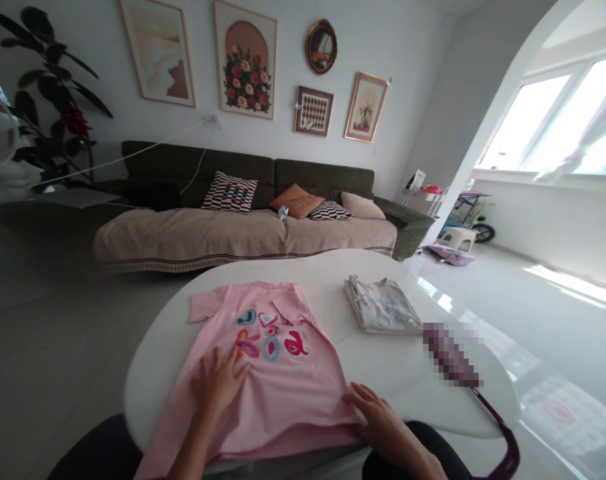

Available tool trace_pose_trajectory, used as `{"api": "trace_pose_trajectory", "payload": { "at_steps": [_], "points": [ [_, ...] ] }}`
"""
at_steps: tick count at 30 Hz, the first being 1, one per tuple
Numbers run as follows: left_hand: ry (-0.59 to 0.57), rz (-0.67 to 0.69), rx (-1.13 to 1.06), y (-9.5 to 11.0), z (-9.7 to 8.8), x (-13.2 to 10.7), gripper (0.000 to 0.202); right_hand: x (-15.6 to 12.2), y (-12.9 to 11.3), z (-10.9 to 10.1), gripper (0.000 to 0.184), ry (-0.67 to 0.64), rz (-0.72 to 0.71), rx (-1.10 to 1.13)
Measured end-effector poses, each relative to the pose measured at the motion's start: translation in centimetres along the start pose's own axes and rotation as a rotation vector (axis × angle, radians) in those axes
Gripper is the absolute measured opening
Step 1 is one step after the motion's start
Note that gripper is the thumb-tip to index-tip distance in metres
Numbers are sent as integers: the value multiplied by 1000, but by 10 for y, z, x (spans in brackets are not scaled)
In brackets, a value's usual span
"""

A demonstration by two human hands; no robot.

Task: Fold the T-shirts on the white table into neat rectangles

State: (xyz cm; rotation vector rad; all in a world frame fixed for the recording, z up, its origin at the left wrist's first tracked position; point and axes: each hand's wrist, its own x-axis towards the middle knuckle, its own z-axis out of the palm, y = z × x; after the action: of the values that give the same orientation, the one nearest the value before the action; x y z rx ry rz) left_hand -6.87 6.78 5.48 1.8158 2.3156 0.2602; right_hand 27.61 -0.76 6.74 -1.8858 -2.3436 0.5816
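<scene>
A pink T-shirt (277, 380) with a colourful print lies spread on a white round table (413, 373), its right sleeve folded inward. My left hand (217, 383) rests flat on the shirt's middle left, fingers spread and open. My right hand (377, 413) lies at the shirt's right hem edge, fingers stretched out and touching the fabric. A folded light grey garment (383, 305) sits on the table to the right, beyond my hands.
A blurred dark object with a maroon strap (503, 440) lies at the table's right edge. Behind the table stands a long sofa (243, 233) with several cushions. A tall plant (53, 100) stands at left; glossy floor and windows are at right.
</scene>
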Motion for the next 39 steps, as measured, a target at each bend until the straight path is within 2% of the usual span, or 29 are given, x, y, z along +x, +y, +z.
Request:
{"api": "trace_pose_trajectory", "payload": {
  "at_steps": [2, 4, 6, 9, 12, 17, 20, 23, 26, 29, 31, 32, 33, 35, 37, 39],
  "points": [
    [-50, 12, -38, 9, -7, 5, 49, 1, -4, -7, 41, 10, 39, -10],
    [13, 75, -18, 23, -6, 12, 45, 12, -15, -15, 42, 34, 40, -9],
    [81, 152, 34, 33, 4, 16, 47, 32, -32, -20, 45, 36, -30, 8],
    [52, 211, 52, 37, 24, 17, 51, 67, -57, -18, 50, 17, -156, 4],
    [53, 222, 46, 33, 35, 16, 54, 105, -70, -9, 53, 23, -215, -87],
    [79, 221, 71, 32, 34, 17, 53, 163, -62, -7, 51, 57, -151, -176],
    [74, 216, 81, 34, 32, 17, 53, 185, -57, -11, 51, 99, -234, -197],
    [65, 220, 87, 36, 31, 17, 54, 197, -47, -20, 42, 115, -285, -198],
    [38, 224, 73, 38, 31, 18, 55, 205, -26, -37, 40, 197, -146, -180],
    [32, 233, 60, 39, 32, 21, 55, 210, -6, -52, 47, 338, 160, -164],
    [26, 233, 55, 40, 31, 22, 55, 213, -8, -49, 49, 398, 291, -161],
    [20, 232, 52, 41, 31, 22, 55, 214, -15, -44, 50, 413, 308, -162],
    [15, 231, 50, 41, 31, 22, 55, 216, -26, -35, 50, 420, 295, -163],
    [13, 233, 46, 41, 31, 22, 55, 219, -51, -14, 49, 379, 159, -166],
    [19, 233, 48, 41, 30, 22, 55, 224, -74, 7, 50, 267, -53, -163],
    [26, 227, 51, 41, 31, 22, 54, 229, -83, 20, 54, 157, -194, -157]
  ]
}}
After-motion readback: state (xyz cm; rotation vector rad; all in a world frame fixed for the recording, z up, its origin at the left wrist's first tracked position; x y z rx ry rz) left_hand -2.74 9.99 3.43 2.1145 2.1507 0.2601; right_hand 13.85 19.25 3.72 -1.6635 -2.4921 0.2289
